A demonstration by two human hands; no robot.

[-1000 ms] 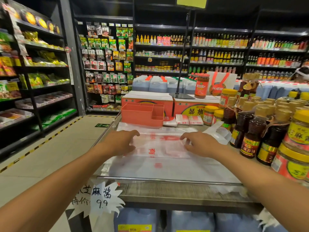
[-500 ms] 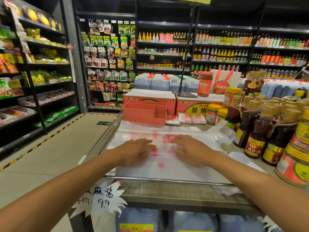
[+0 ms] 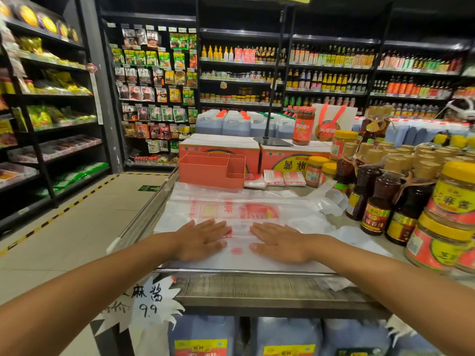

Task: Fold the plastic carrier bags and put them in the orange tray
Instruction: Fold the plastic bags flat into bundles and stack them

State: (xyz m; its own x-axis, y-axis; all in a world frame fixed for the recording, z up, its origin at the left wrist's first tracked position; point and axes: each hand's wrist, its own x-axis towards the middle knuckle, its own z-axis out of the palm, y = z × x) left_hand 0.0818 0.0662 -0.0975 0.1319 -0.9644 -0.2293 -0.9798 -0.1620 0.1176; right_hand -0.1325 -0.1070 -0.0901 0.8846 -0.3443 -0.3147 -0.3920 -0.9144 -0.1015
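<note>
Orange tray (image 3: 205, 168), one; left hand (image 3: 203, 240), right hand (image 3: 280, 243), both flat on carrier bag (image 3: 259, 211).

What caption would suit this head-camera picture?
Left hand and right hand press a carrier bag flat before the orange tray.

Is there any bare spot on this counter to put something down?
A thin strip of counter between the folded bags and the spread bag; the wooden ledge below the metal rail. Right side is packed with sauce bottles.
</note>
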